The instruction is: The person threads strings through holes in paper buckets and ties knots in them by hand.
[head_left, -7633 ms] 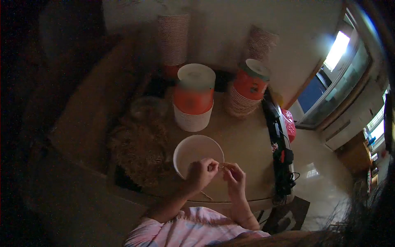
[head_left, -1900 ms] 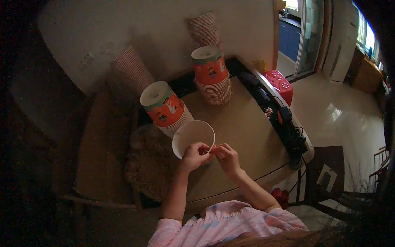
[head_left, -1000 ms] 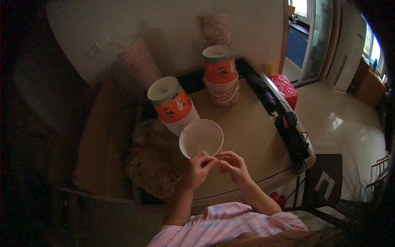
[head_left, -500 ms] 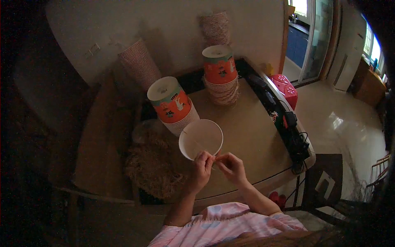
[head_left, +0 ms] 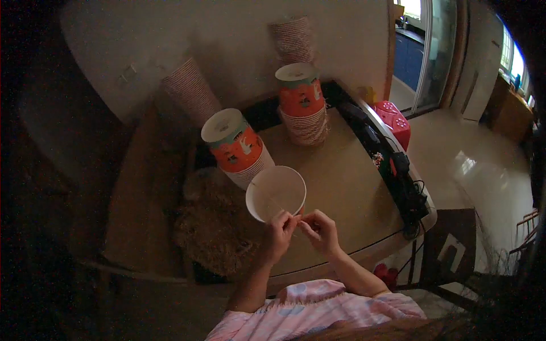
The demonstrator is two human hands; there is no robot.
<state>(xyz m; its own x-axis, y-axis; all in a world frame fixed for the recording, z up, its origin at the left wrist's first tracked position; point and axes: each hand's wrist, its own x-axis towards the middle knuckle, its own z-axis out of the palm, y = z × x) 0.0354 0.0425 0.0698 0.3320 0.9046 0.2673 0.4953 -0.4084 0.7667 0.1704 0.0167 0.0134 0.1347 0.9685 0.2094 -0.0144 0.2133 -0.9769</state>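
Observation:
A white-lined paper bucket (head_left: 276, 190) stands on the table in front of me, its open mouth up. A thin strand (head_left: 272, 199) runs faintly across its inside toward my fingers. My left hand (head_left: 278, 234) is closed in a pinch on this strand at the bucket's near rim. Fingertip to fingertip with it, my right hand (head_left: 319, 232) is also pinched, seemingly on the same strand; the fingers mostly hide it. Left of my hands lies a heap of tangled brown strands (head_left: 213, 238).
Behind the bucket stand two stacks of upside-down orange printed paper buckets, a nearer stack (head_left: 239, 148) and a farther stack (head_left: 302, 102). More tall stacks (head_left: 193, 88) lean by the wall. Black devices and cables (head_left: 401, 165) line the table's right edge. A pink stool (head_left: 393, 119) stands beyond.
The view has shifted very slightly. Both hands stay pinched together at the bucket's near rim, with only a small movement of the fingers.

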